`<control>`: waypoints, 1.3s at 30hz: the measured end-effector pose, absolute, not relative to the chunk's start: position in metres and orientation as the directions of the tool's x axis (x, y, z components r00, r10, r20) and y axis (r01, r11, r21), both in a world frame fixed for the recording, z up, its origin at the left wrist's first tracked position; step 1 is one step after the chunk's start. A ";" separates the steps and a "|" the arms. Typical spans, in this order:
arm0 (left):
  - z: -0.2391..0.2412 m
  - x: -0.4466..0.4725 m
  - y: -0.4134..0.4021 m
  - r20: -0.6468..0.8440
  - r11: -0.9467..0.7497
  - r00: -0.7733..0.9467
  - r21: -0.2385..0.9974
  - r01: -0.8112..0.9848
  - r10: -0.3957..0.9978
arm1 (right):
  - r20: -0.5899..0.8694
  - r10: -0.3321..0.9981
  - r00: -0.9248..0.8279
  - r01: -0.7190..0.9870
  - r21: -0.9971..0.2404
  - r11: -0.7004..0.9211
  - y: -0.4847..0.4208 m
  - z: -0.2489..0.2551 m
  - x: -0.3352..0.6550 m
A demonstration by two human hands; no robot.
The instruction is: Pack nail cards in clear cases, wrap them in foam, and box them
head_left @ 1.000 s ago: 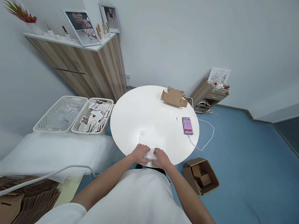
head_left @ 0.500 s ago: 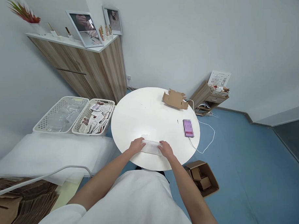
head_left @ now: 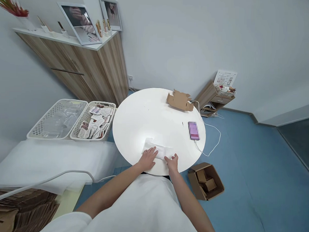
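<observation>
A white, slightly see-through folded sheet or sleeve [head_left: 163, 151] lies near the front edge of the round white table [head_left: 134, 118]. I cannot tell its exact material or whether something is wrapped inside. My left hand [head_left: 147, 159] rests flat on its left part, fingers stretched out and thumb spread to the side. At its lower right edge is my right hand [head_left: 172, 163], thumb and fingers apart, the thumb touching or nearly touching the sheet.
An unfolded brown cardboard box [head_left: 179, 100] lies at the table's back right, with a blurred purple phone [head_left: 194, 131] on a white cable nearer. Left stand a basket of cards [head_left: 75, 135] and a basket of clear plastic [head_left: 32, 133]. A carton [head_left: 192, 181] sits on the floor.
My hands held the sheet at both ends before. Now the left lies flat on top of it and the right has slid to its lower edge. The sheet shows a longer left end.
</observation>
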State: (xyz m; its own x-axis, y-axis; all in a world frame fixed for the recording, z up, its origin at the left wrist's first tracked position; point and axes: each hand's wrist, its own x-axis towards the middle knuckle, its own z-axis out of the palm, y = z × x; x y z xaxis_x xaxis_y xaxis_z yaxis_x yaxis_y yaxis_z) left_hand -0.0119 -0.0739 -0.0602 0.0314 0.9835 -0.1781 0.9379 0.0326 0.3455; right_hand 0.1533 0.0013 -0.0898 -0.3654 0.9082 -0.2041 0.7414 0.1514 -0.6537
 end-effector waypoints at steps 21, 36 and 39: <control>-0.059 -0.003 -0.092 -0.250 0.048 0.051 0.376 0.925 0.967 | -0.473 0.810 -0.348 0.495 -0.826 -0.270 0.010 -0.055 0.135; -0.048 0.005 -0.103 -0.190 0.000 0.074 0.363 0.932 0.979 | -0.304 0.799 -0.519 0.656 -0.741 0.144 0.009 -0.058 0.130; -0.054 0.006 -0.111 -0.191 0.124 -0.051 0.394 0.911 0.980 | -0.221 0.798 -0.560 0.705 -0.633 0.320 -0.002 -0.065 0.132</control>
State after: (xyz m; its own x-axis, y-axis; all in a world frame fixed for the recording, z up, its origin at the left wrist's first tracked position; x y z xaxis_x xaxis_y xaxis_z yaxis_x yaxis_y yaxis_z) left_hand 0.0062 -0.1113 -0.0537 -0.0512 0.9803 -0.1910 0.9107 0.1243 0.3939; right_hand 0.1323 -0.0023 -0.0647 -0.5604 0.7981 -0.2214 0.7052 0.3196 -0.6329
